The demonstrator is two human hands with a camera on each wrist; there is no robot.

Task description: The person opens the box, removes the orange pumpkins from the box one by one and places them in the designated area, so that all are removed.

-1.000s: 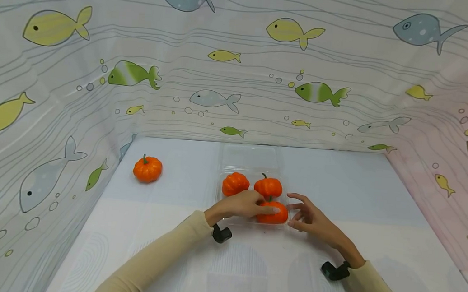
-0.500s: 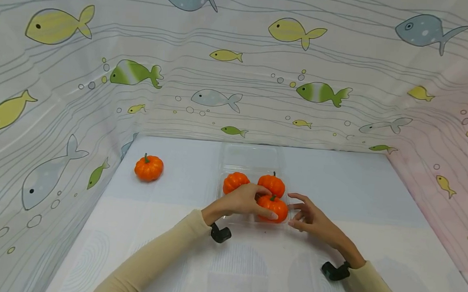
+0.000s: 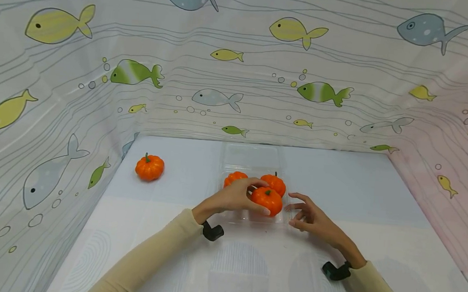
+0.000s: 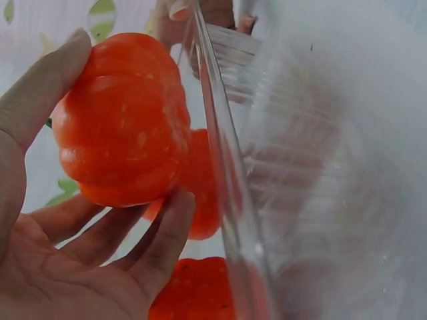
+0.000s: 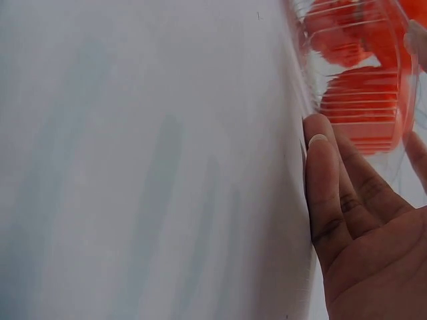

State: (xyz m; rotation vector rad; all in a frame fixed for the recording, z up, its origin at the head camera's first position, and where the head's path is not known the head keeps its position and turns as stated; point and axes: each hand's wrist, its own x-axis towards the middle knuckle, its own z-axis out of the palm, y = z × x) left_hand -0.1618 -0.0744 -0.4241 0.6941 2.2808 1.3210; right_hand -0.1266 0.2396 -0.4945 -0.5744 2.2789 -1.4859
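Facing the person, a white cloth backdrop [image 3: 242,31] printed with fish and wavy lines; below, a flat white tabletop [image 3: 337,189]. On it, note a clear rectangular plastic container [image 4: 231,153], set with its transparent lid [image 3: 251,155] laid back on the far side. Just beside its right wall, find the right hand [image 3: 312,218], holding nothing, with loosely bent, spaced fingers; impossible to say whether touching the wall. Opposite, see the left hand [image 3: 234,196], pinching a glossy orange ribbed pumpkin [image 3: 266,201] between thumb and fingers, over the near right part of the container and apparently raised off its floor. Beyond, inside, count two similar orange pumpkins: one far left [image 3: 233,178], one far right [image 3: 275,183]. Well apart, on the tabletop's left, find a fourth orange pumpkin [image 3: 149,167]. Smallest, a short green stem [image 3: 268,192] atop the held pumpkin.

Judged step in hand: carrying one pumpkin at the container's mouth; into it or out of it, not to be told from this moment. Calls next, probably, for keeping the pinch firm on smooth ribs, clearing both neighbours and the rim, and steadying the light container from the right.
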